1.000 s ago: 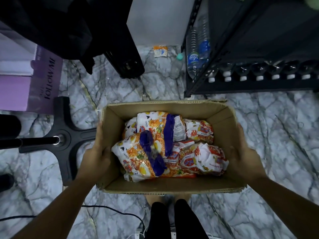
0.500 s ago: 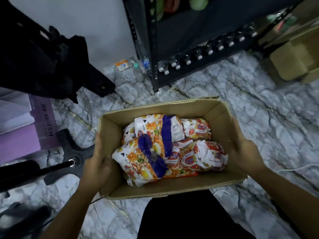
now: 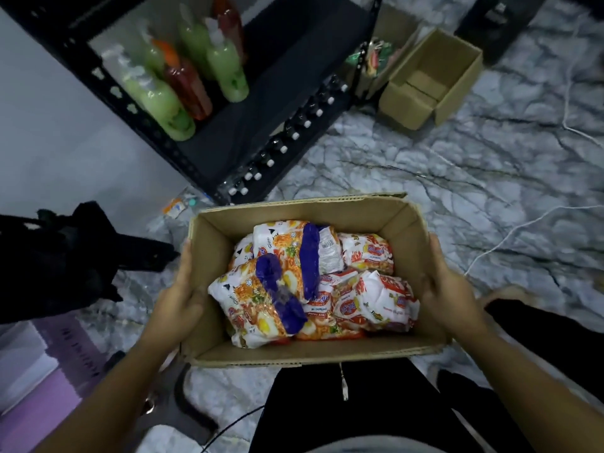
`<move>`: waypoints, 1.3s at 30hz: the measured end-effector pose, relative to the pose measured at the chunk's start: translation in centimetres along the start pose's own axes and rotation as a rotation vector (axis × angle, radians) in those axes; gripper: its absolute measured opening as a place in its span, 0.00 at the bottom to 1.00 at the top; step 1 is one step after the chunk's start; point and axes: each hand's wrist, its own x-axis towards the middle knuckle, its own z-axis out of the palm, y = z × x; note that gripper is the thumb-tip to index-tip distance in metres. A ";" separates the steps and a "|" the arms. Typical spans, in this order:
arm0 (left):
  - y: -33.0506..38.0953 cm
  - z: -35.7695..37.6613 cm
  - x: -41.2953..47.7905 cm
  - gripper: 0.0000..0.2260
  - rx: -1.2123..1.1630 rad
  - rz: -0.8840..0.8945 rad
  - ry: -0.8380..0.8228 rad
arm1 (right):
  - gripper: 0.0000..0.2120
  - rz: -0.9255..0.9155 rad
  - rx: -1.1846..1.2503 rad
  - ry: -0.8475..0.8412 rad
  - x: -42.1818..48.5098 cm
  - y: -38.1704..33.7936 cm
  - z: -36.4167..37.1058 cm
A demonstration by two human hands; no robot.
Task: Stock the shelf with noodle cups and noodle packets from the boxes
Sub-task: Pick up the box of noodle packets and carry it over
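I hold an open cardboard box in front of my body, above the marble floor. Several noodle packets fill it, white and orange with purple bands, some red and white. My left hand grips the box's left wall, thumb inside. My right hand grips the right wall the same way. The black metal shelf stands ahead to the upper left, holding green and red bottles on one level and a row of capped bottles lower down.
A second, open cardboard box lies on the floor beside the shelf at upper right. White cables trail over the floor at right. A black stand and bag sit at left, purple-white cartons at lower left.
The view has swung right and up: the shelf's bottle level and the second box have come into sight. The box stays held between both hands with the same grip.
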 end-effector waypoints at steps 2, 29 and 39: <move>2.6 -0.3 2.2 0.45 0.028 0.089 -0.061 | 0.42 0.055 0.043 0.040 -1.4 1.2 -1.4; 39.9 13.4 18.9 0.43 0.259 0.650 -0.561 | 0.46 0.633 0.204 0.513 -8.1 17.2 -16.0; 50.2 19.7 29.7 0.42 0.284 0.726 -0.643 | 0.45 0.782 0.227 0.529 1.1 21.0 -20.2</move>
